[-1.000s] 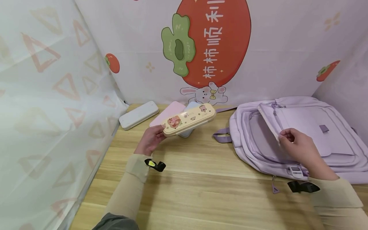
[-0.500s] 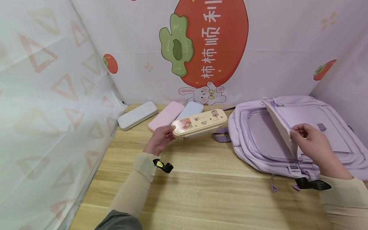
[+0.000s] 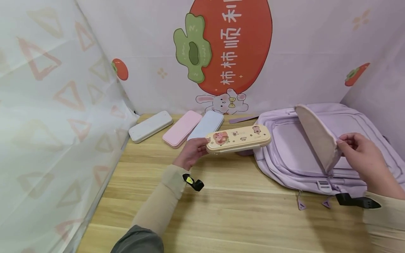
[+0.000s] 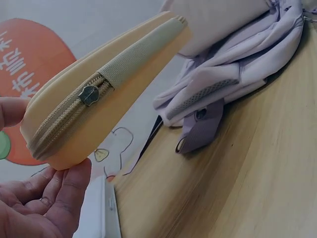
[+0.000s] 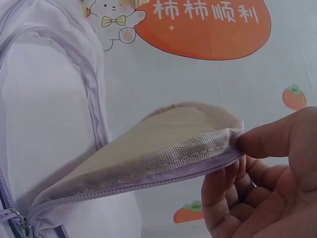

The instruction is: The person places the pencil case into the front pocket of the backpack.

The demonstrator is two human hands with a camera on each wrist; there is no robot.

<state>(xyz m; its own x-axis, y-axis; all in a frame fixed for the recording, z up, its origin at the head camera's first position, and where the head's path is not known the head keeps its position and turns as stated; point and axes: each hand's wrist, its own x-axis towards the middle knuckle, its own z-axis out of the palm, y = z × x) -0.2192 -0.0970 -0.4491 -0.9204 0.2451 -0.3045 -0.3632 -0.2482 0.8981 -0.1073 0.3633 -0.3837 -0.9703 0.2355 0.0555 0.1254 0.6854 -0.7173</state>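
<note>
While person's right grip [image 3: 364,153] pinches zippered flap [image 3: 319,137] of lilac backpack [image 3: 289,147], left grip [image 3: 192,153] clasps rounded end of cartoon-printed beige pencil case [image 3: 238,139], aloft over wooden surface [image 3: 237,214]; case looks light, semi-rigid, smooth, likely steadiest pinched across its thickness.

This looks like a small makeshift booth set up for recording: a wood-grain bench [image 3: 240,221] hemmed in by hanging sheets. The back sheet [image 3: 300,80] carries a huge printed persimmon [image 3: 250,52], Chinese characters and a cartoon rabbit [image 3: 221,103]; the creased left sheet [image 3: 47,123] has sketchy triangles. The sheets hide what kind of room surrounds it.
</note>
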